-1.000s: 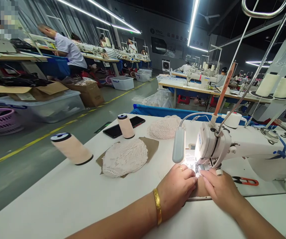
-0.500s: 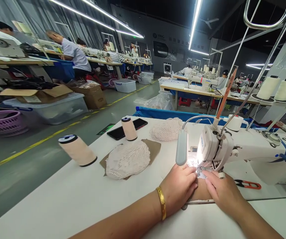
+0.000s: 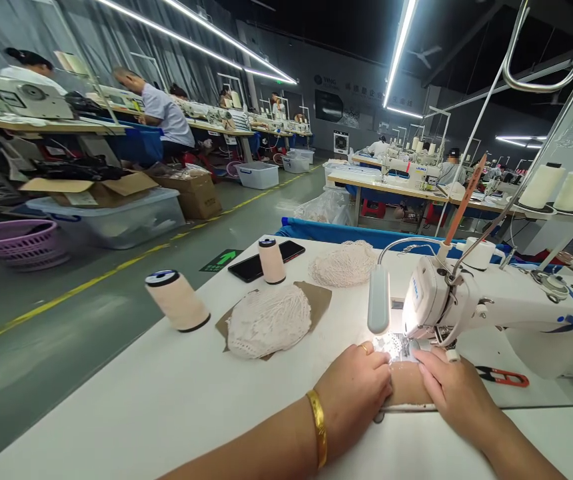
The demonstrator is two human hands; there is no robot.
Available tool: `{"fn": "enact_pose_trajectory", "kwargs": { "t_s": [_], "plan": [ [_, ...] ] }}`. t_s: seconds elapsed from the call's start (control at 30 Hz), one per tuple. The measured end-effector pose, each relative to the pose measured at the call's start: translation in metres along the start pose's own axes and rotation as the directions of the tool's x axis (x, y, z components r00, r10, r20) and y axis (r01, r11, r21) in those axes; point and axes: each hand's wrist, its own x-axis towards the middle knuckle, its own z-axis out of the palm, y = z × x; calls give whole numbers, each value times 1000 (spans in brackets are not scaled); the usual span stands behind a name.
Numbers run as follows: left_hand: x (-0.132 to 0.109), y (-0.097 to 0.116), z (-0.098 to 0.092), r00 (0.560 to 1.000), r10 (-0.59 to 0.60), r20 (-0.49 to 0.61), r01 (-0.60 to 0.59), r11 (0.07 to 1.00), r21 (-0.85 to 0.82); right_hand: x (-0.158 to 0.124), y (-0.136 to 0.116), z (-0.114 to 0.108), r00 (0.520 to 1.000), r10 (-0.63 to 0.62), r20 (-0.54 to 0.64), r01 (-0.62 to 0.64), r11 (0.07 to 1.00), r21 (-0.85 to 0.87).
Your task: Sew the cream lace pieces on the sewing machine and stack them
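My left hand (image 3: 354, 393), with a ring and a gold bangle, lies left of the sewing machine (image 3: 426, 300) needle. Its curled fingers are closed at the edge of a brightly lit white lace piece (image 3: 385, 344). My right hand (image 3: 459, 393) is at the right of the needle area, thumb and index tips close together near the metal plate. What they hold, if anything, is hidden. Between the hands shows a brown bed surface (image 3: 409, 383). A grey lamp (image 3: 378, 300) shines beside the needle. Red-handled thread snips (image 3: 504, 377) lie right of my right hand.
A cream lace piece (image 3: 269, 320) lies on brown card (image 3: 319, 300); another lace piece (image 3: 344, 263) is behind. Two thread cones (image 3: 179, 303) and a black phone (image 3: 244, 268) are at the table's left. Co-workers (image 3: 164, 113) sit at machines beyond the aisle.
The view has shifted, so the table and machine appear further right. My left hand has drawn slightly left from the needle, widening the gap between my hands and showing more of the lace and plate.
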Motion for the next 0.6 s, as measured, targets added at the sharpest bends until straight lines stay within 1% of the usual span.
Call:
{"fn": "enact_pose_trajectory", "kwargs": {
  "t_s": [0.2, 0.37, 0.47, 0.6],
  "plan": [
    [-3, 2, -3, 1000, -1, 0, 1, 1000, -27, -1, 0, -1, 1000, -12, 2, 12, 1000, 3],
    [-5, 2, -2, 999, 7, -33, -9, 999, -54, -2, -1, -3, 1000, -24, -3, 24, 1000, 3],
    [-7, 4, 0, 998, 25, -53, -28, 999, -45, -2, -3, -3, 999, -41, -10, 41, 999, 30],
    [-11, 10, 1, 996, 72, -49, -76, 994, -83, -4, -3, -3, 998, -59, 5, 59, 996, 66]
  ]
}}
